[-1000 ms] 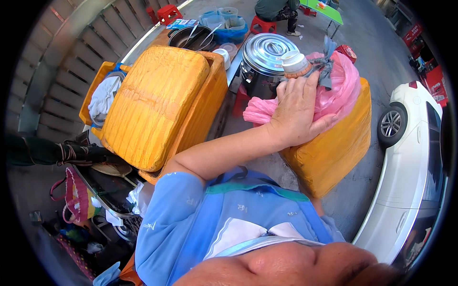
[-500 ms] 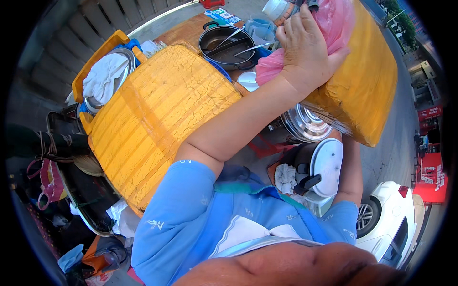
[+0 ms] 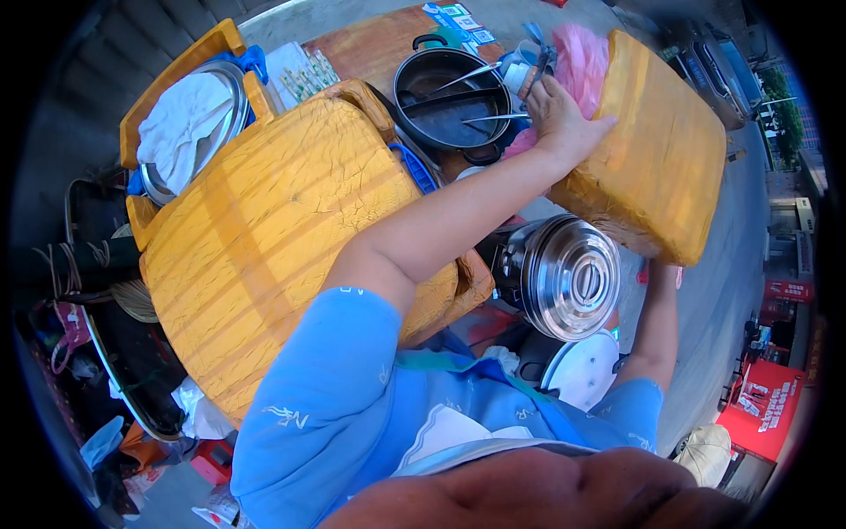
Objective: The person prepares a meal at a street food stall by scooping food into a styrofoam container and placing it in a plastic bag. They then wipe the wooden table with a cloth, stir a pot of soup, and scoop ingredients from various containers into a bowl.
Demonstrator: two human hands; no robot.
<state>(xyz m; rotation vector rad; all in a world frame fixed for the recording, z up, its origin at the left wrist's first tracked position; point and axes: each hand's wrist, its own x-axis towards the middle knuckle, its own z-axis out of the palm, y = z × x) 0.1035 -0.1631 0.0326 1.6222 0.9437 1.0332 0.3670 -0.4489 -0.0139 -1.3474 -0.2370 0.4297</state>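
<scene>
A yellow tape-wrapped box (image 3: pixel 656 145) is held up off the ground between my arms. My left hand (image 3: pixel 564 119) grips its left edge, with the thumb lying on the box's near face. A crumpled pink plastic bag (image 3: pixel 582 66) bulges beside that hand at the box's edge. Right by my left fingertips is a jar with a white cap (image 3: pixel 517 78); whether they touch it I cannot tell. My right forearm (image 3: pixel 656 326) reaches up to the lower end of the box, which hides the right hand's fingers.
To the left lies a large yellow tape-wrapped slab (image 3: pixel 282 238). Behind stand a black divided pot (image 3: pixel 445 115) with utensils and a blue cup (image 3: pixel 526 53). A lidded steel pot (image 3: pixel 582 282) sits below the raised box. A white cloth (image 3: pixel 185 128) rests on a round tray.
My view has turned. The yellow box has tilted and sits farther from me, still in my left hand's grip. More of the steel pot shows, and the white car has left the view.
</scene>
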